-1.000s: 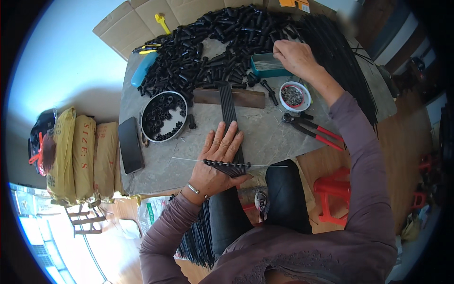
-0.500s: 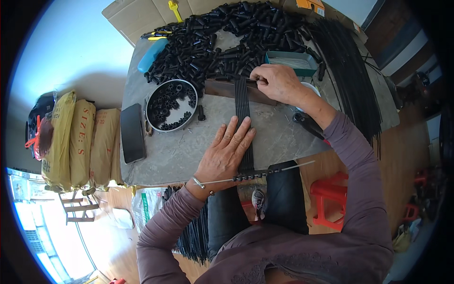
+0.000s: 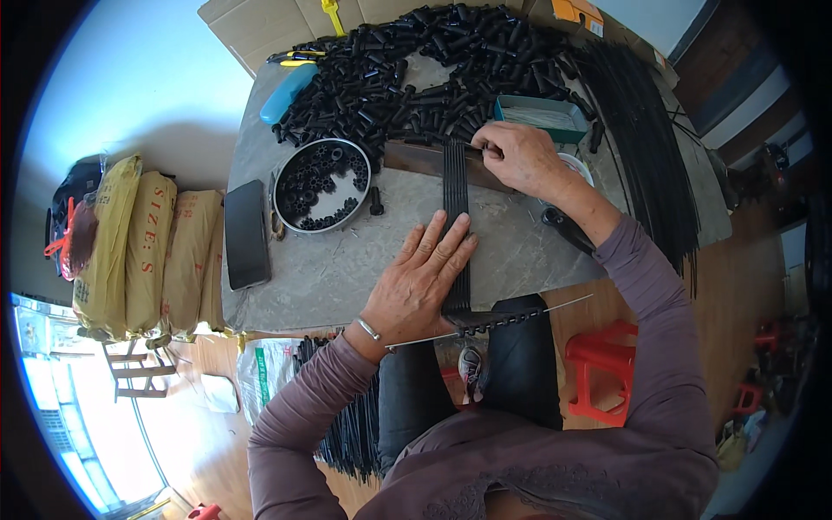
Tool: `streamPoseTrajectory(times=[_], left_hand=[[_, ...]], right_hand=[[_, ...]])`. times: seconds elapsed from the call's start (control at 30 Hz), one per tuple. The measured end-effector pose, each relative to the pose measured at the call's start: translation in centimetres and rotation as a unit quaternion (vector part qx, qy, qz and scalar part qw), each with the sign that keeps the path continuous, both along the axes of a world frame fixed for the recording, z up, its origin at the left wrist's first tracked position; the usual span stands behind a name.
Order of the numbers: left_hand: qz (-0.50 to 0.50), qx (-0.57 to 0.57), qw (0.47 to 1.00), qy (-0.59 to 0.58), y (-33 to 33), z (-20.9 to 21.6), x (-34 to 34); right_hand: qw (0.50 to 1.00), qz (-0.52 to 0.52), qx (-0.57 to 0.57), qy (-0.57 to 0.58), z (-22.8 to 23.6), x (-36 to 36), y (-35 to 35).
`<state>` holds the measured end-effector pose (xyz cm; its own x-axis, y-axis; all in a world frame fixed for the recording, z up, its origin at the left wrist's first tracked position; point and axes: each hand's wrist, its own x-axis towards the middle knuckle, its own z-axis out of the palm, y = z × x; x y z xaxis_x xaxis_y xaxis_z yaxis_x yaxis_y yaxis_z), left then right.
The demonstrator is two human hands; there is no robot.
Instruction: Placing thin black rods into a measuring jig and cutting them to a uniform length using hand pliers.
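My left hand lies flat, fingers stretched, over a flat row of thin black rods running from the table's near edge to a low dark bar. The rods' far ends rest across that bar. Just right of those ends, my right hand pinches with thumb and forefinger by the bar. A small dark bit shows at the fingertips, too hidden to name. At the rods' near ends, a thin metal rod strung with small black pieces crosses above my lap, its left end by my left wrist.
Loose black cylindrical parts are heaped at the back. A round metal bowl holds small black rings, beside a dark phone. A teal box and many long black rods lie right. A red stool stands on the floor.
The strung metal rod has tilted a little, and its left end sits lower. Both hands keep nearly the same places, and the whole view has shifted slightly.
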<state>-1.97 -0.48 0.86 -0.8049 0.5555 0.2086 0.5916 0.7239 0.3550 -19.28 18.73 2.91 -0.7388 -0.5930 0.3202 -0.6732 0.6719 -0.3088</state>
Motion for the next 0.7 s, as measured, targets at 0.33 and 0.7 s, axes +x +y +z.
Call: streamPoseTrajectory(times=[0.33,0.7], left_hand=[[-0.001,-0.016,1.000,-0.002,-0.2,-0.2,0.0],[-0.005,-0.021,1.000,-0.013,-0.1,0.0,-0.1]], right_hand=[[1.000,0.006,-0.008,-0.002,-0.1,0.1,-0.1],[0.981,0.096,0.012,0.167,0.2,-2.0,-0.1]])
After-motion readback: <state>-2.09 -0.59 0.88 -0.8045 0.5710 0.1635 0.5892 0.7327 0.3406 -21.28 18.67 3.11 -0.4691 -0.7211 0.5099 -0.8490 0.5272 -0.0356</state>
